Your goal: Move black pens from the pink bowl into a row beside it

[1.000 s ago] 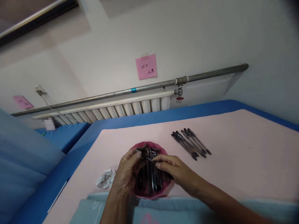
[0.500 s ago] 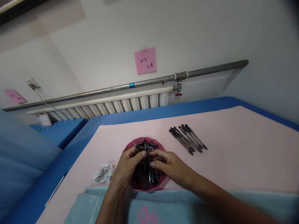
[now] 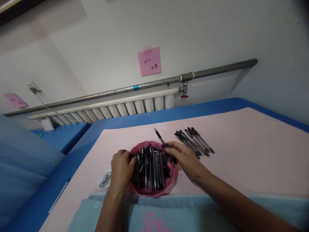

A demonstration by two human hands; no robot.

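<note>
My right hand (image 3: 184,158) grips a black pen (image 3: 159,136), its bare writing tip pointing up and away to the left. It is over the right rim of a pink basket (image 3: 174,180). Inside the basket lie many clear-barrelled pens (image 3: 152,170) and small black caps (image 3: 167,170). At the basket's left rim is my left hand (image 3: 122,169), its fingers curled together near a dark piece that I cannot make out. A row of capped black pens (image 3: 194,141) lies on the pink cloth to the right.
Crumpled white tissue (image 3: 105,179) lies left of the basket. A light blue cloth (image 3: 183,214) runs along the near edge. The pink cloth (image 3: 246,154) covers a blue surface (image 3: 135,120). Behind stand a white radiator (image 3: 130,107) and a pipe with a red-handled valve (image 3: 184,96).
My hands were together over the basket and have moved apart. The right went rightward with the uncapped pen, and the left went to the basket's left rim.
</note>
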